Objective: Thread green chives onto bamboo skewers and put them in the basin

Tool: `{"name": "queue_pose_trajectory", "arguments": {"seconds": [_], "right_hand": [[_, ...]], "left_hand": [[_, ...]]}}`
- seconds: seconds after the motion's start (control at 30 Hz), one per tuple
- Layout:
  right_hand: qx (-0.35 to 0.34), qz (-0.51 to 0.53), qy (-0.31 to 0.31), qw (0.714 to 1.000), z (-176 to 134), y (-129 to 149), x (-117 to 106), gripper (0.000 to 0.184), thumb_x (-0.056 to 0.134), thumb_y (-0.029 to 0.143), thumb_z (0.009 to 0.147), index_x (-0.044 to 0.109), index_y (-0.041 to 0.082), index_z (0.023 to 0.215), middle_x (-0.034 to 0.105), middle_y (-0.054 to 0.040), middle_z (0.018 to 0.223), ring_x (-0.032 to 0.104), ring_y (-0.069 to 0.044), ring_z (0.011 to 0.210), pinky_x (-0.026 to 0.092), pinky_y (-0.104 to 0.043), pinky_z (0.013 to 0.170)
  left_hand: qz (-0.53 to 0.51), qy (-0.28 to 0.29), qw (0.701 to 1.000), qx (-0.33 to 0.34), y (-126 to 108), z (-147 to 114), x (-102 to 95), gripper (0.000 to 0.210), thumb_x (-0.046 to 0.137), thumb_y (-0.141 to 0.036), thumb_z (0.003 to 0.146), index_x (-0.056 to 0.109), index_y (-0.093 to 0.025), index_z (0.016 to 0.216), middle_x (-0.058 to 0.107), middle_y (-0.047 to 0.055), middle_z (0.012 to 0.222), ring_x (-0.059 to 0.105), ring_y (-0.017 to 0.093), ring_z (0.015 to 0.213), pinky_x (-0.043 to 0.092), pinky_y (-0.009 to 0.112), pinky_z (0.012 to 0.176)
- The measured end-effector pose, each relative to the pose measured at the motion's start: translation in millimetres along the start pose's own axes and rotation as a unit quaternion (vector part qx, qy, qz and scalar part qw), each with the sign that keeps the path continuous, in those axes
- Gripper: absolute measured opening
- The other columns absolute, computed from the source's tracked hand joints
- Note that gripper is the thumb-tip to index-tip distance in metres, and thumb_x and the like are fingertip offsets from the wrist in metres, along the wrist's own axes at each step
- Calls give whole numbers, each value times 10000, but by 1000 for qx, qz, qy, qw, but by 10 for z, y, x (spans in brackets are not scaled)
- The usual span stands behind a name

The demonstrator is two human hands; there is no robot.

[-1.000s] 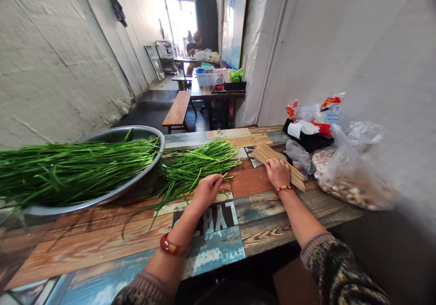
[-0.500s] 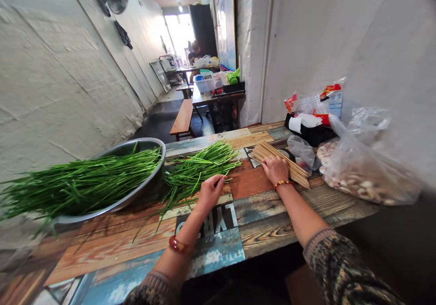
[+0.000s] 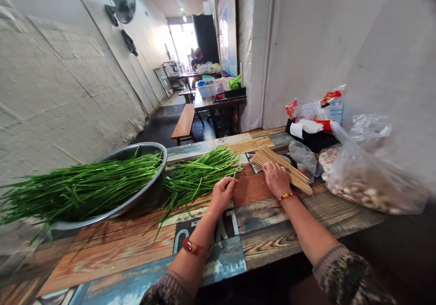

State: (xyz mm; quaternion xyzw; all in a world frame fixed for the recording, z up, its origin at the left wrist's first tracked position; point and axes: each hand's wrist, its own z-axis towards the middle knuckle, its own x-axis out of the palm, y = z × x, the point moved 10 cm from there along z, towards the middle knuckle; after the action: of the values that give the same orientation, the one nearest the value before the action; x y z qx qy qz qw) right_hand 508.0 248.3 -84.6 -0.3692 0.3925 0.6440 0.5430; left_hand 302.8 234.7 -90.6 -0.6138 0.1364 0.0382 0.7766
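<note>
A loose bunch of long green garlic chives [image 3: 200, 171] lies on the patchwork wood-pattern table [image 3: 269, 232]. At its right end is my left hand [image 3: 222, 196], thumb and fingers pinched together; whatever they hold is too small to make out. My right hand [image 3: 276, 180] is curled at the near left edge of a pile of thin bamboo skewers [image 3: 284, 166], touching it. Its fingertips are partly hidden, but they appear closed on the skewers. More chives [image 3: 88, 184] fill a large metal basin [image 3: 162, 169] on the left and hang over its rim.
A clear plastic bag [image 3: 371, 178] of pale mushroom-like pieces stands at the right by the wall. Behind it are a small grey bag [image 3: 303, 157] and a black container [image 3: 315, 139] with packaging. Further off are a bench [image 3: 184, 121], another table and a seated person.
My left hand has moved right, closer to my right hand. My right hand stays at the skewers, with little movement. The camera view has tilted up slightly.
</note>
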Motion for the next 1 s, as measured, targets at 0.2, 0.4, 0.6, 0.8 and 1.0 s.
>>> {"name": "queue_pose_trajectory", "arguments": {"seconds": [0.2, 0.4, 0.6, 0.8, 1.0], "right_hand": [[-58, 33, 23, 998, -104, 80, 177, 182, 412, 259, 957, 581, 190, 959, 678, -75, 890, 623, -202, 828, 383, -310, 719], [-131, 117, -10, 984, -155, 72, 335, 236, 431, 316, 926, 639, 237, 1004, 696, -81, 993, 648, -222, 893, 459, -345, 772], [-102, 187, -10, 977, -158, 184, 150, 242, 392, 283, 939, 617, 227, 1009, 691, -75, 1019, 648, -206, 925, 477, -324, 830], [-144, 185, 23, 972, -166, 583, 15, 184, 436, 184, 920, 612, 219, 962, 679, -30, 922, 632, -162, 853, 446, -258, 749], [-199, 195, 28, 960, -252, 789, -36, 152, 464, 168, 920, 609, 213, 914, 652, -24, 877, 612, -147, 829, 419, -236, 711]], "left_hand": [[-158, -10, 980, -123, 237, -199, 9, 362, 602, -502, 760, 628, -144, 806, 611, 27, 717, 495, 90, 555, 388, 204, 512], [-166, -10, 980, -113, 236, -249, 22, 320, 605, -466, 759, 639, -148, 749, 588, 19, 682, 463, 89, 558, 366, 216, 529], [-170, -20, 976, -136, 276, -213, -41, 282, 583, -431, 770, 613, -151, 766, 566, -2, 685, 466, 84, 549, 359, 204, 511], [-135, -16, 985, -110, 265, -95, -35, 377, 629, -399, 746, 640, -148, 1027, 577, -22, 661, 483, 100, 562, 382, 217, 546], [-17, -12, 998, -65, 210, -44, -37, 305, 609, -367, 740, 692, -132, 916, 649, 19, 727, 538, 139, 647, 408, 242, 606]]}}
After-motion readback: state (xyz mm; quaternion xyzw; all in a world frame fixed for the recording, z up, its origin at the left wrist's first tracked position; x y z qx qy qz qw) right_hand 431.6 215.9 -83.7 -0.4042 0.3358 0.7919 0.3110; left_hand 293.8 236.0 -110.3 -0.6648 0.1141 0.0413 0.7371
